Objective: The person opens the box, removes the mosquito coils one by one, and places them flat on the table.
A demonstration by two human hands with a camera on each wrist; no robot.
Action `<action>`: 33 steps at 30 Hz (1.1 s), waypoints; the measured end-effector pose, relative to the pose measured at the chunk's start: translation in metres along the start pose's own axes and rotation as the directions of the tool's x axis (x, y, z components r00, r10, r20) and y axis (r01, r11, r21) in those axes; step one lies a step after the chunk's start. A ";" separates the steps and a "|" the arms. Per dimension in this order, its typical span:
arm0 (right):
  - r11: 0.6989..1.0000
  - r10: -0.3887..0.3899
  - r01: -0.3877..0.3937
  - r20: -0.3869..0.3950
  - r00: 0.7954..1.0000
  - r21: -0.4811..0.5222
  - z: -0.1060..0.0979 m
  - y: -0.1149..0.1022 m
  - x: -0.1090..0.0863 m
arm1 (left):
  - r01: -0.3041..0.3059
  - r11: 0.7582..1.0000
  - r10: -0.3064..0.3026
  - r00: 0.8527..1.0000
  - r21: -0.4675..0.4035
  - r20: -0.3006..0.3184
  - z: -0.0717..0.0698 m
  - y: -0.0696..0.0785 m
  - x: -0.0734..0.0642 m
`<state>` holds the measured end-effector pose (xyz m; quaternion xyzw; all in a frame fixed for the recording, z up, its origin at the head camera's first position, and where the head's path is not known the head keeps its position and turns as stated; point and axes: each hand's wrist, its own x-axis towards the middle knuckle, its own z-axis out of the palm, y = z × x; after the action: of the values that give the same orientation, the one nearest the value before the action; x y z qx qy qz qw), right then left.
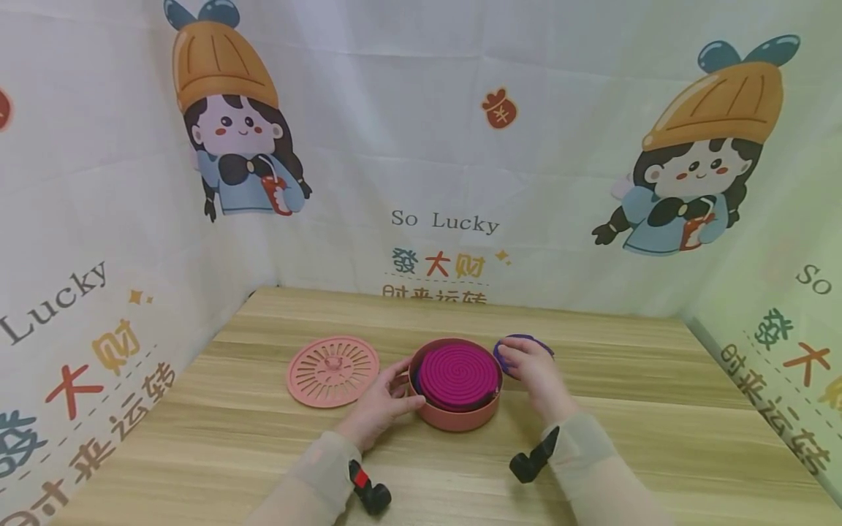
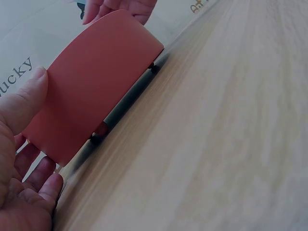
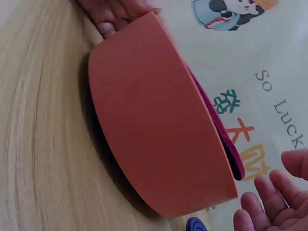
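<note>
A round salmon-pink mosquito coil holder stands on the table with its top uncovered. Inside lies a magenta spiral coil, slightly tilted, with something dark blue under its left edge. My left hand grips the holder's left side, its thumb on the near wall and its fingers round the far side. Right of the holder, my right hand is over a dark blue flat piece, partly covering it. In the right wrist view its fingers are loosely bent with nothing visible between them, apart from the blue piece's edge.
A pink slotted lid with a small raised knob lies flat on the wooden table, left of the holder and beside my left hand. Printed cloth hangs behind the table and along both sides.
</note>
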<state>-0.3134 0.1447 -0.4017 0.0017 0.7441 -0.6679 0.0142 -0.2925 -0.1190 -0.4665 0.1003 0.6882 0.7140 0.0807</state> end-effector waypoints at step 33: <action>0.986 -0.047 0.052 0.032 0.998 -0.159 0.032 0.019 0.016 | 0.001 1.000 -0.001 1.000 0.000 -0.002 0.000 0.000 0.000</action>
<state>-0.3285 0.1152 -0.4245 -0.0273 0.7948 -0.6061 0.0084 -0.2929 -0.1192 -0.4667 0.0995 0.6883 0.7141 0.0803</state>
